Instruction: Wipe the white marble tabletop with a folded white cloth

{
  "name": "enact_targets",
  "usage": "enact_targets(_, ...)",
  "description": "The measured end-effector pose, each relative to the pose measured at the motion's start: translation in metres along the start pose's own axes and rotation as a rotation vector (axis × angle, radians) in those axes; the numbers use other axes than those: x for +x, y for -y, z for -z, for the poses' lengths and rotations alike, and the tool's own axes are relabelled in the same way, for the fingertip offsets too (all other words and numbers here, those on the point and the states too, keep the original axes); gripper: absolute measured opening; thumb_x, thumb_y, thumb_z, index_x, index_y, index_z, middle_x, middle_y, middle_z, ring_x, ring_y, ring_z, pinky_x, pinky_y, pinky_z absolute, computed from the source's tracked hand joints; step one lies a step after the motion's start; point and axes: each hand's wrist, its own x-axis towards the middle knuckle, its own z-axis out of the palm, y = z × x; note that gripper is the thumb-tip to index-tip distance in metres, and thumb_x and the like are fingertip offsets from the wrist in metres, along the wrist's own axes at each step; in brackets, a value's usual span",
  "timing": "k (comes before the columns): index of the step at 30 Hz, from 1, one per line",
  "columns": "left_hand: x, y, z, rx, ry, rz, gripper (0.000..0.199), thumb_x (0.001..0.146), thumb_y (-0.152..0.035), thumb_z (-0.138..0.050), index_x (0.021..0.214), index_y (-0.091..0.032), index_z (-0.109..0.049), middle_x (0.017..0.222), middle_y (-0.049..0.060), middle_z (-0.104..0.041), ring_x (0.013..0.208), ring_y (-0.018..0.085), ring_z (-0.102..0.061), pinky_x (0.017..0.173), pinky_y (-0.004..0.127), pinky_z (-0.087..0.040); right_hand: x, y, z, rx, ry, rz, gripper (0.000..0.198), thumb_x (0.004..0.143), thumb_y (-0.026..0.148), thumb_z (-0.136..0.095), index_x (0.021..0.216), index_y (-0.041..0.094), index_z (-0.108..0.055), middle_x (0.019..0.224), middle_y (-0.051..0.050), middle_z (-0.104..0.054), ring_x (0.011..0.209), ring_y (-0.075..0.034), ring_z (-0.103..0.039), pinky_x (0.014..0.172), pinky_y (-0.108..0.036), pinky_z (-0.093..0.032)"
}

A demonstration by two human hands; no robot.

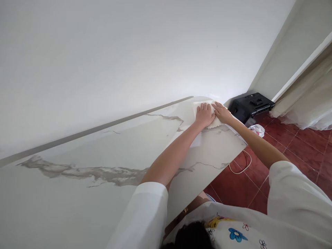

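Observation:
A white cloth (216, 121) lies on the far end of a white marble-patterned tabletop (124, 145). My left hand (204, 114) grips the cloth from above, its fingers bent a little and pressed down on it. Close beside it, my right hand (222, 112) holds the cloth's right part against the table near the edge, fingers pointing to the left hand. The palms and parts of the cloth under both hands are hidden.
A grey strip (103, 128) runs along the table's back edge by the white wall (129, 52). Past the far end stands a black case (251, 105). A white cable (245, 169) lies on the red tiled floor (290, 155). A pale curtain (308, 93) hangs at right.

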Motion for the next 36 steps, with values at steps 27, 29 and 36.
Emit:
enact_targets(27, 0.035, 0.073, 0.001, -0.029, -0.078, 0.2, 0.052, 0.09, -0.037, -0.033, 0.133, -0.01, -0.043, 0.145, 0.018, -0.04, 0.138, 0.031, -0.029, 0.113, 0.045, -0.02, 0.099, 0.025, -0.035, 0.199, 0.019, 0.039, 0.05, 0.095, 0.034, -0.025, 0.136, 0.017, -0.049, 0.147, -0.006, -0.044, 0.136, -0.024, -0.038, 0.115, -0.045, -0.029)
enact_targets(29, 0.028, 0.07, 0.004, -0.014, -0.058, 0.199, 0.054, 0.091, -0.037, -0.031, 0.135, -0.008, -0.041, 0.147, 0.019, -0.037, 0.139, 0.031, -0.027, 0.114, 0.044, -0.02, 0.092, 0.029, -0.032, 0.196, 0.023, 0.047, 0.05, 0.095, 0.033, -0.026, 0.137, 0.017, -0.049, 0.147, -0.006, -0.044, 0.136, -0.024, -0.038, 0.114, -0.045, -0.03)
enact_targets(36, -0.009, 0.046, 0.012, 0.047, -0.025, 0.215, 0.058, 0.092, -0.037, -0.029, 0.138, -0.003, -0.038, 0.148, 0.021, -0.034, 0.139, 0.032, -0.027, 0.113, 0.045, -0.021, 0.056, 0.042, -0.017, 0.164, 0.06, 0.081, 0.05, 0.096, 0.032, -0.025, 0.137, 0.017, -0.048, 0.147, -0.007, -0.044, 0.137, -0.023, -0.037, 0.114, -0.043, -0.03)
